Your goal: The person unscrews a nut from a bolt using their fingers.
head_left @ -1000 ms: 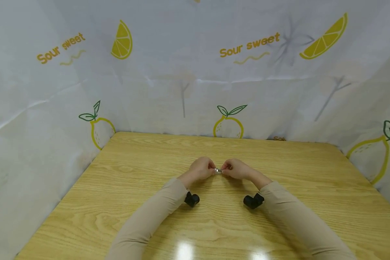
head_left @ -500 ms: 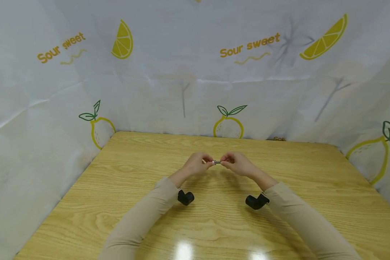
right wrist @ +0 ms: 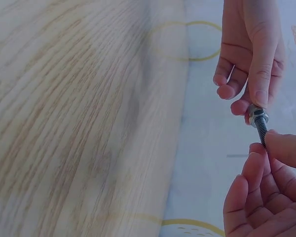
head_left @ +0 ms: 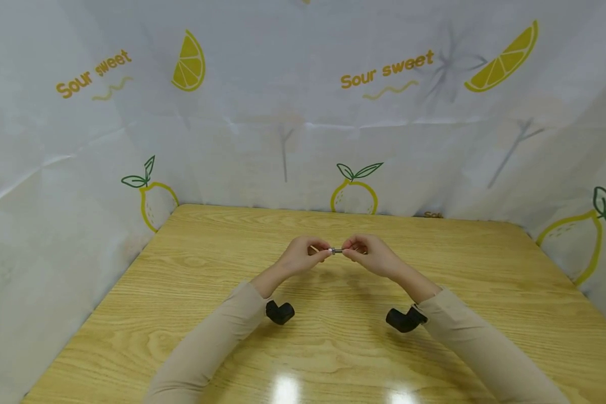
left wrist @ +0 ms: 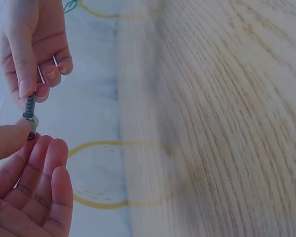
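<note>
A metal bolt (head_left: 338, 251) is held level between my two hands, a little above the table. Its threaded shank shows in the left wrist view, with a shiny nut (left wrist: 31, 119) around it near the left fingers. My left hand (head_left: 300, 256) pinches the nut end between thumb and fingertips, which partly cover it. From the other side, my right hand (head_left: 373, 257) pinches the threaded shank (right wrist: 262, 130) by its end, hiding the tip. Both hands keep their remaining fingers loosely bent.
The wooden table (head_left: 333, 348) spreads beneath both hands. Behind it and along the sides hangs a white cloth (head_left: 262, 146) printed with lemons. A black wrist camera is strapped to each forearm, the left one (head_left: 280, 312) and the right one (head_left: 405, 320).
Both hands have risen and moved slightly farther off with the bolt. My forearms and wrist cameras have spread outward. The two pinches stay on the same ends.
</note>
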A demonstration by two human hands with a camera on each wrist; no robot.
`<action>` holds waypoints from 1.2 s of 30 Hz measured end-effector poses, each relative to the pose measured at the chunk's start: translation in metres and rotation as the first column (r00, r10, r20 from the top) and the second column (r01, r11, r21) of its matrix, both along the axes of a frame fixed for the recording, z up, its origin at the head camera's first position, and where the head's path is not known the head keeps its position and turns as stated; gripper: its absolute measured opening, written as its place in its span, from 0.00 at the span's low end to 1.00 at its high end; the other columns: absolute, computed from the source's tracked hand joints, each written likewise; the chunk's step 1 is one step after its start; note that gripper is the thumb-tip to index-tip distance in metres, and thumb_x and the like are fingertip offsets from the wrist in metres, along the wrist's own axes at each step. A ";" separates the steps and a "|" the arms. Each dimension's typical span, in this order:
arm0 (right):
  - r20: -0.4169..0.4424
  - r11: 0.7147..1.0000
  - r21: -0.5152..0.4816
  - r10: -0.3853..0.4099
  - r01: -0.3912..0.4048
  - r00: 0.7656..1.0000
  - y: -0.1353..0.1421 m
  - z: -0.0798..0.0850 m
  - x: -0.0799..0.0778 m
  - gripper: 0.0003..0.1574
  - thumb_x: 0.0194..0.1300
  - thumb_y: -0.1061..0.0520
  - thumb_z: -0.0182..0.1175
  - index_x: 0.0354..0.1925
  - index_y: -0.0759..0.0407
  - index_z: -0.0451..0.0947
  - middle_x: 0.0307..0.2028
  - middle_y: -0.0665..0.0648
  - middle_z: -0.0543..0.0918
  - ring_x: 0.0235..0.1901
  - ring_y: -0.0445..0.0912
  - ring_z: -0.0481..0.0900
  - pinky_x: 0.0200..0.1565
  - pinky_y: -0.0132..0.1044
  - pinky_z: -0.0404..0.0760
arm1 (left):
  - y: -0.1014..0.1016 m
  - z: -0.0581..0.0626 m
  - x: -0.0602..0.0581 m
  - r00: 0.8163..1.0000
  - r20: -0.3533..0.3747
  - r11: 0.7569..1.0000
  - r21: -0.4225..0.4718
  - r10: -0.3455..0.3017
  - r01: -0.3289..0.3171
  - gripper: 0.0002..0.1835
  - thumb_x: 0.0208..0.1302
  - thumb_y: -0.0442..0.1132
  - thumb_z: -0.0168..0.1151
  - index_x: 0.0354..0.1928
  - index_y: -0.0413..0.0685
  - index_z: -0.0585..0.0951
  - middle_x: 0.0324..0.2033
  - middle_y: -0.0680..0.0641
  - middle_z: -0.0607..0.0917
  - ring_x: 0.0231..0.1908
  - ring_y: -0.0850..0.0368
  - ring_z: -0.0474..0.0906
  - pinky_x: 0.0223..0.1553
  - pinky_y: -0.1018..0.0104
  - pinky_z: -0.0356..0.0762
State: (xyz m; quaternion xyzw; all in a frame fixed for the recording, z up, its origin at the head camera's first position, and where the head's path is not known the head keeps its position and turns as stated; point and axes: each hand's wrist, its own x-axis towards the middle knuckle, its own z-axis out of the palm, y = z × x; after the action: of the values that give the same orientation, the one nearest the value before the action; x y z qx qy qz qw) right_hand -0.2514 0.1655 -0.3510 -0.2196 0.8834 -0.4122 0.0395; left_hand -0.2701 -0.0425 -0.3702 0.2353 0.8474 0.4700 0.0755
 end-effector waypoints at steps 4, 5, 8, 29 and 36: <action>-0.022 1.000 -0.011 0.020 -0.020 1.000 0.000 0.003 0.004 0.09 0.67 0.60 0.55 0.41 0.66 0.75 0.36 0.69 0.80 0.30 0.51 0.77 0.31 0.32 0.74 | -0.002 0.002 0.005 1.000 -0.008 0.999 0.037 -0.014 0.014 0.12 0.66 0.40 0.57 0.47 0.41 0.81 0.41 0.41 0.83 0.37 0.43 0.83 0.29 0.72 0.77; -0.028 1.000 -0.016 0.023 -0.023 0.999 0.000 0.004 0.005 0.09 0.67 0.60 0.55 0.41 0.66 0.75 0.35 0.68 0.80 0.30 0.48 0.77 0.31 0.32 0.74 | -0.003 0.003 0.007 1.000 -0.011 0.999 0.047 -0.020 0.020 0.12 0.66 0.40 0.57 0.46 0.41 0.81 0.41 0.40 0.83 0.37 0.42 0.83 0.29 0.72 0.77; -0.046 0.999 -0.022 0.036 -0.037 0.998 0.001 0.005 0.008 0.08 0.67 0.60 0.55 0.40 0.65 0.76 0.33 0.64 0.81 0.28 0.42 0.76 0.31 0.31 0.75 | -0.004 0.002 0.010 0.999 -0.024 0.997 0.062 -0.034 0.036 0.12 0.66 0.39 0.58 0.46 0.41 0.81 0.40 0.40 0.84 0.38 0.41 0.83 0.30 0.73 0.77; 0.009 0.996 -0.087 0.036 -0.035 0.999 -0.005 0.006 0.025 0.16 0.69 0.53 0.53 0.45 0.65 0.76 0.39 0.65 0.81 0.35 0.44 0.79 0.39 0.38 0.79 | -0.004 0.007 0.032 0.984 -0.180 0.993 0.111 -0.006 0.026 0.11 0.64 0.41 0.59 0.42 0.42 0.83 0.38 0.43 0.86 0.36 0.52 0.83 0.36 0.74 0.78; 0.018 0.993 -0.099 0.069 -0.067 0.997 -0.012 0.005 0.025 0.18 0.70 0.52 0.51 0.44 0.66 0.78 0.39 0.68 0.82 0.39 0.59 0.80 0.43 0.45 0.81 | -0.003 0.009 0.036 0.975 -0.224 0.995 0.098 0.003 0.020 0.10 0.64 0.40 0.60 0.43 0.43 0.83 0.38 0.44 0.86 0.34 0.56 0.82 0.36 0.75 0.78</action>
State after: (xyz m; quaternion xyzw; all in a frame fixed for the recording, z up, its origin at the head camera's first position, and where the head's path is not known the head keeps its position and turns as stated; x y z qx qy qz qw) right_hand -0.2263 0.1539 -0.3455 -0.2467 0.8536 -0.4559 0.0519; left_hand -0.2340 -0.0455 -0.3616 0.2941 0.8249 0.4818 -0.0304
